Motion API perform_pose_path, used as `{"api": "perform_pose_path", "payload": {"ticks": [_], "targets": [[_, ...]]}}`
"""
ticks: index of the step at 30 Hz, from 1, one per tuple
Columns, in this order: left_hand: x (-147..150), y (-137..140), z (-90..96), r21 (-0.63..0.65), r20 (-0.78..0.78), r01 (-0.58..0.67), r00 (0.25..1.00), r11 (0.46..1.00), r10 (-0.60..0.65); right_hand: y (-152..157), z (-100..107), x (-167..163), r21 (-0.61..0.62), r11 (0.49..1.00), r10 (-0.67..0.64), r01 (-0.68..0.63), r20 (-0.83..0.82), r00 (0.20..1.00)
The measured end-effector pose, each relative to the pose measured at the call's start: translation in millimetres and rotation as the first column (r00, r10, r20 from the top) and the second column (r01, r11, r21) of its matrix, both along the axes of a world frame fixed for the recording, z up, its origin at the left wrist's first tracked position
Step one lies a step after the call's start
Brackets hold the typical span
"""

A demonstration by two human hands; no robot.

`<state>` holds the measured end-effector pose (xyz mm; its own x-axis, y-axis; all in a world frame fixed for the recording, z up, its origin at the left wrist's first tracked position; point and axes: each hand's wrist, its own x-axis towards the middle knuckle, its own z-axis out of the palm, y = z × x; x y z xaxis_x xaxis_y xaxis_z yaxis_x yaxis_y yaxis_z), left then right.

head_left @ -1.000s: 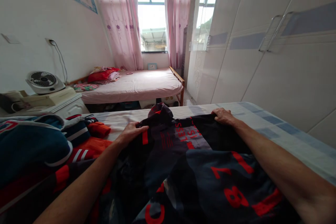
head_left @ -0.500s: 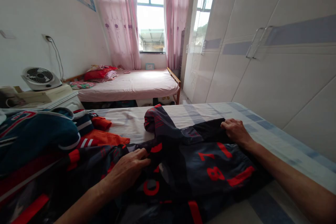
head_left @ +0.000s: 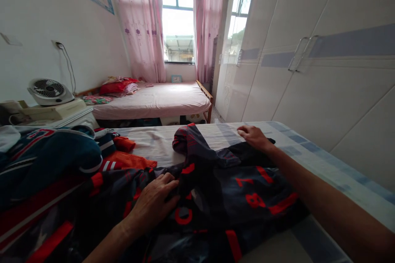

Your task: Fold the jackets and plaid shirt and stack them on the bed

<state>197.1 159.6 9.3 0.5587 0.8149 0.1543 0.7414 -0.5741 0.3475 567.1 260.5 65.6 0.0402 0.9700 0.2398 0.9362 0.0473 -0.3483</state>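
Bed (head_left: 154, 99), curtains (head_left: 135, 20), wardrobe (head_left: 308, 94) and apparently a small clock (head_left: 176, 78) mark a home bedroom.

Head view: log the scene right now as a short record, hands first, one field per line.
Left hand: on the dark clothing
Right hand: beside the clothing's black far part; contact unclear
Clothing markings: red numerals and bands
Under it: blue-and-white sheet
To the left: teal garment, orange cloth
Beyond: pink bed, fan
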Motion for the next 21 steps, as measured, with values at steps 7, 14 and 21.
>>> {"api": "perform_pose_path", "payload": {"ticks": [7,14,21], "targets": [[1,1,-11.9,0.041,-0.010,-0.038,0.999,0.998,0.038,69,7,-124,-0.377,0.840,-0.060,-0.391,-0.780,0.623],[-1,2,-19.5,0.070,0.023,-0.053,0.998,0.996,0.051,45,26,-146,-0.004,0.881,0.125,-0.474,-0.962,0.241],[-9,11,-10.1,0.123,0.191,-0.237,0.959,0.964,0.211,-107,44,-36,0.182,0.903,0.324,-0.389,-0.884,0.336]]}}
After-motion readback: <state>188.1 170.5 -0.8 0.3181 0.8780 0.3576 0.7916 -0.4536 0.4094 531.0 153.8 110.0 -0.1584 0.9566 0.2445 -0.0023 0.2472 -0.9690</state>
